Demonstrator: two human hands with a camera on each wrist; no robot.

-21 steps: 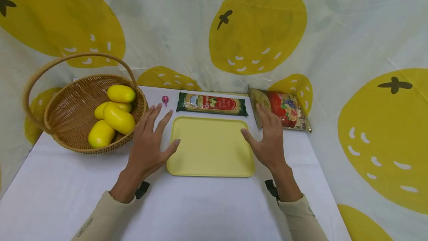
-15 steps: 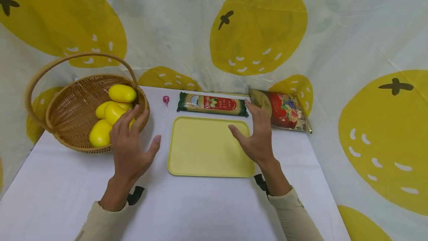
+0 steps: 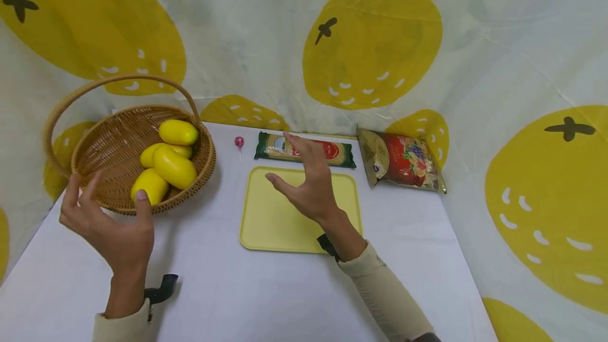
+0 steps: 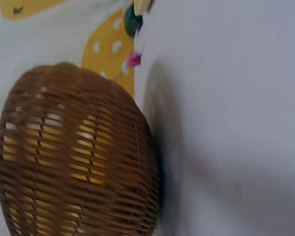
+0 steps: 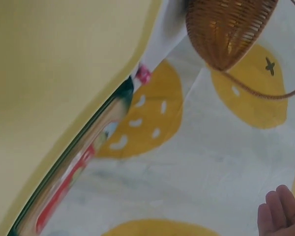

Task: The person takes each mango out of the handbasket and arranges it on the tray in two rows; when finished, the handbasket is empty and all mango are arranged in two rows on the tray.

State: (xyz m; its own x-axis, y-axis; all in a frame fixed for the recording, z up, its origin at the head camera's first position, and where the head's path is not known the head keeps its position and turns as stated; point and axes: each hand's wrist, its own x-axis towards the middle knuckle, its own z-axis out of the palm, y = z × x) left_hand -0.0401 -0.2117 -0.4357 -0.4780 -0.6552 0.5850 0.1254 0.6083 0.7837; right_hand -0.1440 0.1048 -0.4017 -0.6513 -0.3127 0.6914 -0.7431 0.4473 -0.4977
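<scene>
My left hand (image 3: 111, 231) hovers at the front left of the wicker basket (image 3: 104, 162), fingers spread and loosely bent, holding nothing. Several yellow mangoes (image 3: 174, 168) lie in the basket, whose tall handle arches over it. In the left wrist view the woven side of the basket (image 4: 78, 157) fills the left part. My right hand (image 3: 311, 186) hangs over the pale yellow tray (image 3: 266, 215) with thumb and fingers apart and nothing between them. Its fingertips overlap the green-ended spaghetti pack (image 3: 339, 154) in the head view. Several fingers (image 5: 280, 211) show at the right wrist view's lower right.
A pink lollipop (image 3: 239, 142) lies between the basket and the spaghetti pack. At the back right a gold and red snack bag (image 3: 404, 160) leans by the fruit-printed curtain (image 3: 266, 41). A white cloth (image 3: 228, 294) covers the table.
My left hand has moved left, from beside the tray to in front of the basket. My right hand has also moved left, from near the snack bag to over the tray.
</scene>
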